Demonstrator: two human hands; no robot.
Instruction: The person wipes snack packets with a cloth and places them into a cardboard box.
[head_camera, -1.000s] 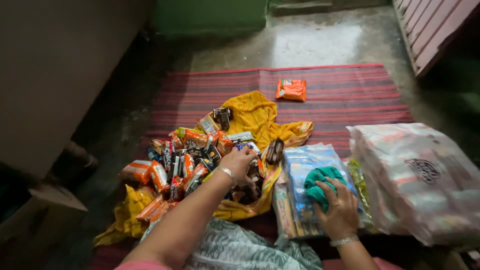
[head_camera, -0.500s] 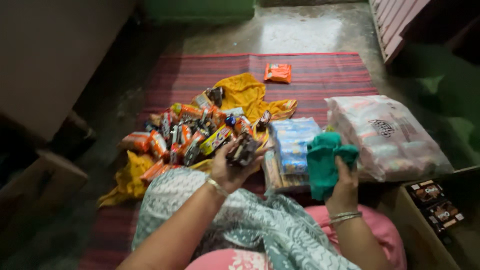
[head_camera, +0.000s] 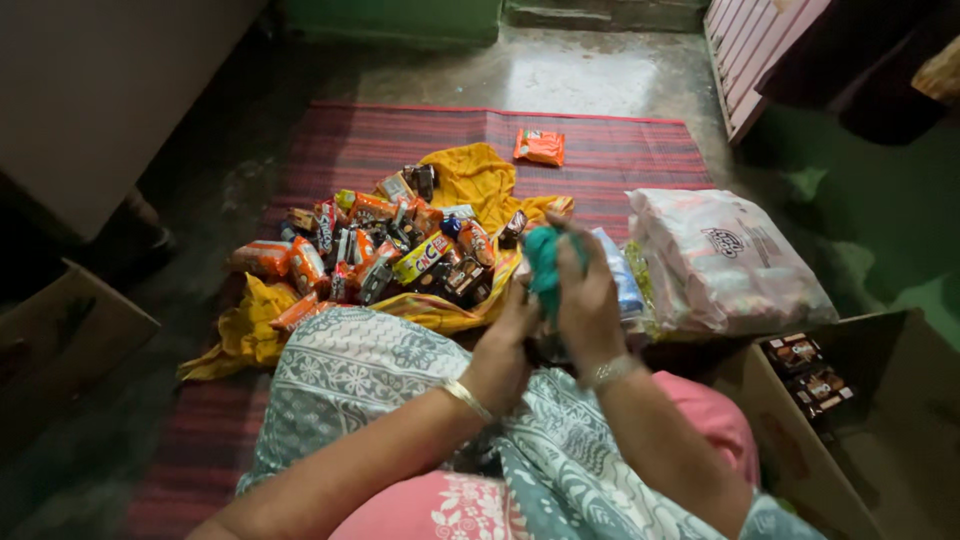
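My right hand (head_camera: 585, 300) grips a teal cloth (head_camera: 543, 262) and holds it up over my lap. Pressed against it from the left, my left hand (head_camera: 505, 345) closes on something dark that the cloth hand mostly hides. Just beyond the hands a heap of several orange and dark snack packets (head_camera: 385, 250) lies on a yellow cloth (head_camera: 480, 180). A pale blue packet (head_camera: 622, 280) shows behind my right hand.
A large clear bag of packets (head_camera: 720, 265) lies to the right on the red striped mat (head_camera: 420, 140). One orange packet (head_camera: 540, 146) lies alone farther back. A cardboard box (head_camera: 850, 400) with dark packets stands at the right, another box (head_camera: 60, 340) at the left.
My left hand has lifted off the packet heap and come back to my lap, meeting the right hand. The right hand has raised the teal cloth off the blue packets.
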